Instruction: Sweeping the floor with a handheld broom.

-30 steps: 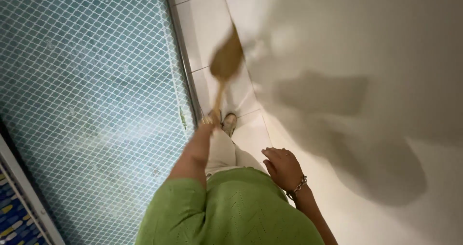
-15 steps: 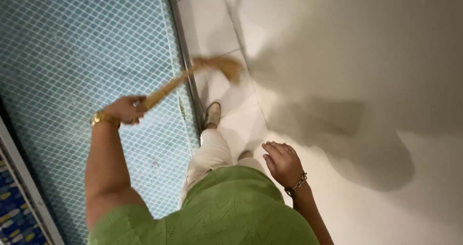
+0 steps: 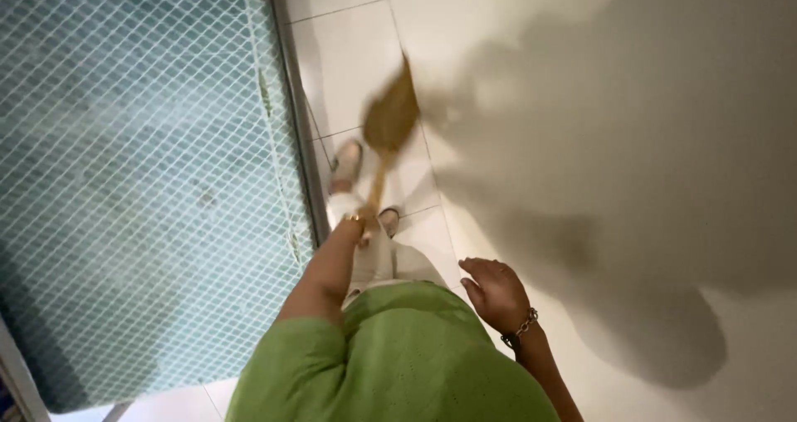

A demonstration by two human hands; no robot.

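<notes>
While the left hand (image 3: 359, 223) grips the straw-coloured soft broom (image 3: 390, 119) by its handle, just right of the grey mesh screen (image 3: 141, 173), the right hand (image 3: 496, 293) hangs open, empty.

broom (image 3: 388, 123) blurred, left hand (image 3: 359, 220) mostly hidden
</notes>
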